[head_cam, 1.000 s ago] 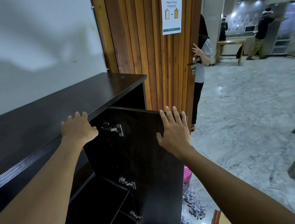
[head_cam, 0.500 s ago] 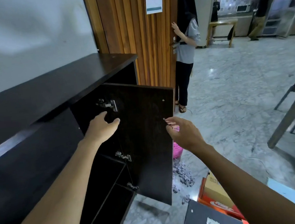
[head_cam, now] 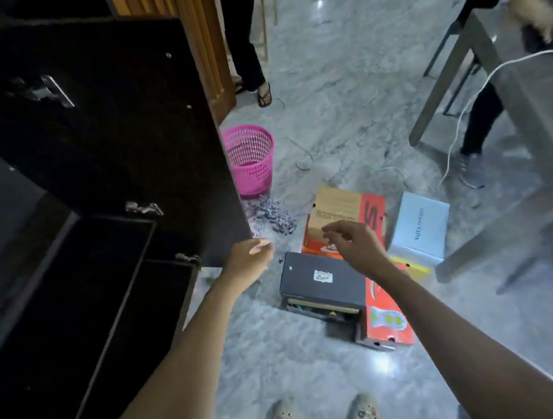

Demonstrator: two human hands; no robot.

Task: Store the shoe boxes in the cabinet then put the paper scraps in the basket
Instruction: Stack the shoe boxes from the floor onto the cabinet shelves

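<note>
**Head view: door open, hands off it, boxes next**

Head camera, the only view I have, now looks down at the floor instead of at the cabinet top. A second ago both hands were on the cabinet [head_cam: 64,233], the right flat on the door [head_cam: 128,129]; half a second ago they were letting go. Now the door stands swung wide and neither hand touches it. I read that as the opening step done, with the reach for the first box under way.

My left hand [head_cam: 249,257] hangs just past the door's lower corner, fingers loosely curled and holding nothing. My right hand [head_cam: 355,245] hovers over the boxes, fingers slack and part open, empty too; whether it touches a box I cannot tell.

All the boxes are on the floor in a loose cluster, none stored yet. The dark box [head_cam: 325,283] lies nearest, lid slightly lifted at its front edge, a white sticker on top. Behind it is the orange box [head_cam: 347,211] with a tan lid. A second orange box [head_cam: 384,321] lies to the right of the dark one, touching it. The pale blue box [head_cam: 418,224] rests on a yellow box [head_cam: 413,269].

The scraps [head_cam: 269,217] sit in a heap between the boxes and the pink basket [head_cam: 250,159], which stands upright beside the door's edge. The shelves inside look dark and bare.
</note>
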